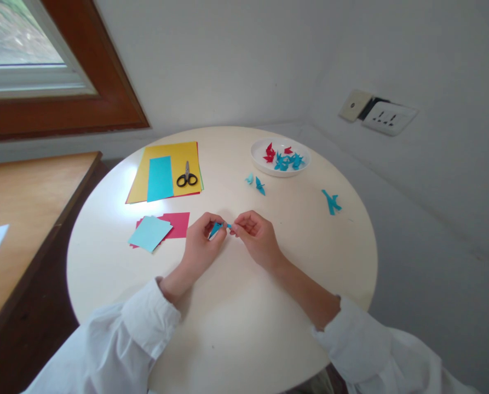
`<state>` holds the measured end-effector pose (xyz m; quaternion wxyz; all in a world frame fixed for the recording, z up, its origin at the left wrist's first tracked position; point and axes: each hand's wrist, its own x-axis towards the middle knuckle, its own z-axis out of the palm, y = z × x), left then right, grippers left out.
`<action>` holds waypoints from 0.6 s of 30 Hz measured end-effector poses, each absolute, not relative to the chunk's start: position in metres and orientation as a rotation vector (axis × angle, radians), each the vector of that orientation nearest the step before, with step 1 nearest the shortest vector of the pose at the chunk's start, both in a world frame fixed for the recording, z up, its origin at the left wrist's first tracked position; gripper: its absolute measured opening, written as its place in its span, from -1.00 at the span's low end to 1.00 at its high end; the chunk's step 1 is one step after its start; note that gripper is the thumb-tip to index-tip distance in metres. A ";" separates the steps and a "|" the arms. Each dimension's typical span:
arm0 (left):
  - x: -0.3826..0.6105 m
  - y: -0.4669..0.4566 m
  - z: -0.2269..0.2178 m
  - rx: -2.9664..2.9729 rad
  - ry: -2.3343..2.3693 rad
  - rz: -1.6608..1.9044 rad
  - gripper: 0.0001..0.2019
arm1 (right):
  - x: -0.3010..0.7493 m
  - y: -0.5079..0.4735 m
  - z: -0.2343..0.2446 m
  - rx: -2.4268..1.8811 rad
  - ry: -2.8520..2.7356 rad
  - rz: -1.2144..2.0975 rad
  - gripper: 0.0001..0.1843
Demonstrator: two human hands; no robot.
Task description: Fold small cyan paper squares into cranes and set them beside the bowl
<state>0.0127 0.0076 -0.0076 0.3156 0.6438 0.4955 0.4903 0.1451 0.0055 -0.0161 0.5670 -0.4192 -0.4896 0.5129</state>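
Observation:
A small folded blue paper piece [220,227] is pinched between both hands over the middle of the round cream table [236,317]. My left hand [200,245] grips its left end with thumb and fingers closed. My right hand [255,236] pinches its right tip. Both wrists rest near the tabletop, in white sleeves.
A white plate [280,157] holds several red and blue folded paper pieces. Two small blue folded pieces [256,182] lie before it, another [331,202] to the right. Black scissors [187,177] rest on yellow sheets [165,169] with a blue strip. Light blue and red squares [156,230] lie left.

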 end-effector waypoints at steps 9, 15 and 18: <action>0.013 0.008 -0.009 1.715 1.314 1.253 -0.98 | 0.144 0.005 -0.020 -0.981 -1.181 1.212 -0.79; 0.015 0.007 -0.008 1.718 1.233 1.229 -0.97 | 0.145 0.005 -0.021 -1.021 -1.210 1.143 -0.85; 0.015 0.007 -0.009 1.716 1.210 1.213 -0.97 | 0.146 0.006 -0.022 -1.025 -1.215 1.117 -0.86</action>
